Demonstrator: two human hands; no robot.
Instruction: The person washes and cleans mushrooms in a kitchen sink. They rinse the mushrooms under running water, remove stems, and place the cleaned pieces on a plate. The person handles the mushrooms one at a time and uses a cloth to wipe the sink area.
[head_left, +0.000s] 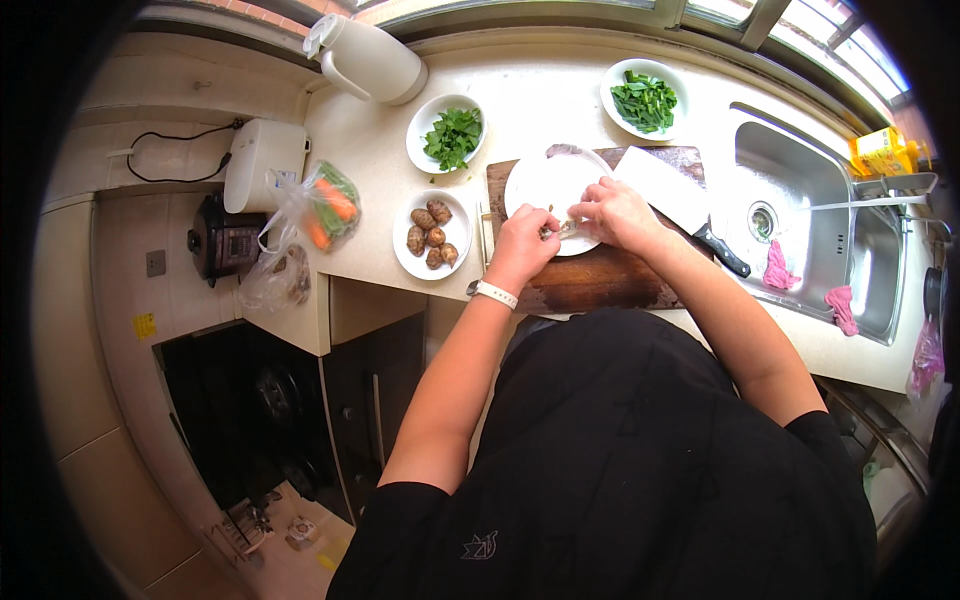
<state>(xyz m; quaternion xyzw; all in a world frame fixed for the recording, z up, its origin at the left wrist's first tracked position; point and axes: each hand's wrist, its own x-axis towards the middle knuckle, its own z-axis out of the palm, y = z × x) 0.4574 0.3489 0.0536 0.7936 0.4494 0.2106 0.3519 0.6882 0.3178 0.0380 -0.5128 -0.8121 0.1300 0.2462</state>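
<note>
Over a white plate (534, 180), my left hand (525, 244) and my right hand (619, 214) pinch a small greyish piece of food (566, 227) between them, possibly a raw shrimp. My fingers partly cover it. Another greyish piece (562, 150) lies at the plate's far rim. Beneath the plate is a dark wooden cutting board (600, 283). A cleaver (664, 189) with a black handle rests across the board's right side, close to my right forearm, its handle reaching past the board's edge.
Bowls of chopped leafy greens (452, 140) and cut green stalks (643, 103) stand behind. Left are a plate of small taros (435, 236), bagged carrots (330, 206) and a white jug (375, 60). A steel sink (787, 180) with pink cloths (780, 266) is at right.
</note>
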